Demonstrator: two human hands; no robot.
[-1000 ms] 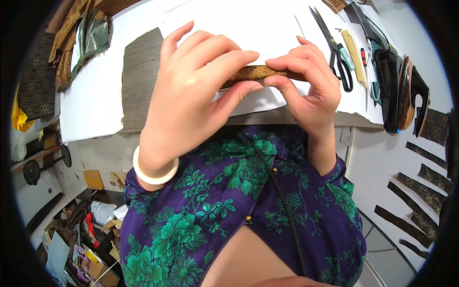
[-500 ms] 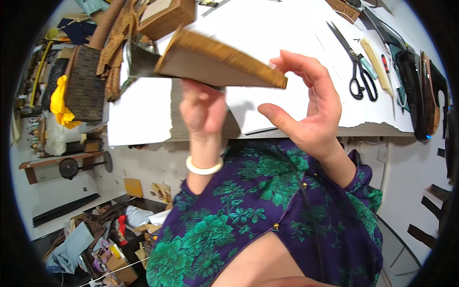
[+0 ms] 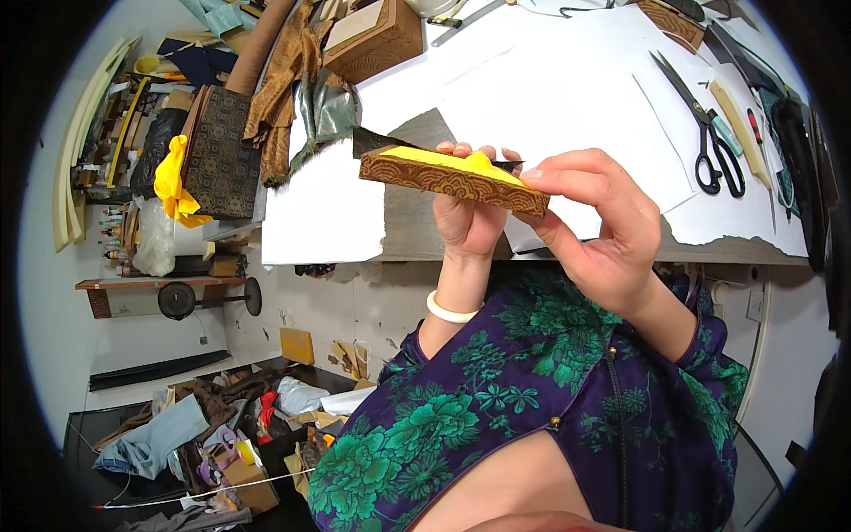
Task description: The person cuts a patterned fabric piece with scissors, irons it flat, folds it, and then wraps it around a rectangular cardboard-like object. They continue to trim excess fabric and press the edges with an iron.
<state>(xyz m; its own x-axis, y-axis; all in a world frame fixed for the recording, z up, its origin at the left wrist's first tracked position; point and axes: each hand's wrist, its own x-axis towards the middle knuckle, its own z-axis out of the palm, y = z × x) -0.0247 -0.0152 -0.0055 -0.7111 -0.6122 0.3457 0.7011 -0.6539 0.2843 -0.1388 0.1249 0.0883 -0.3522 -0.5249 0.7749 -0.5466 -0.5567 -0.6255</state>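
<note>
Yellow-lined box (image 3: 448, 182) rests in left hand (image 3: 470, 223), right hand (image 3: 613, 229) pinching it.

White paper (image 3: 558, 97) is leaving open room across the far middle of the table (image 3: 408, 235), and more at its near left; the brown patterned piece (image 3: 443, 180) is barring the near middle; the left hand (image 3: 470, 226) is filling the space beneath it, the right hand (image 3: 612, 230) its right end; scissors (image 3: 708, 133) are obstructing the right; brown cloth (image 3: 285, 97) is crowding the left.
</note>
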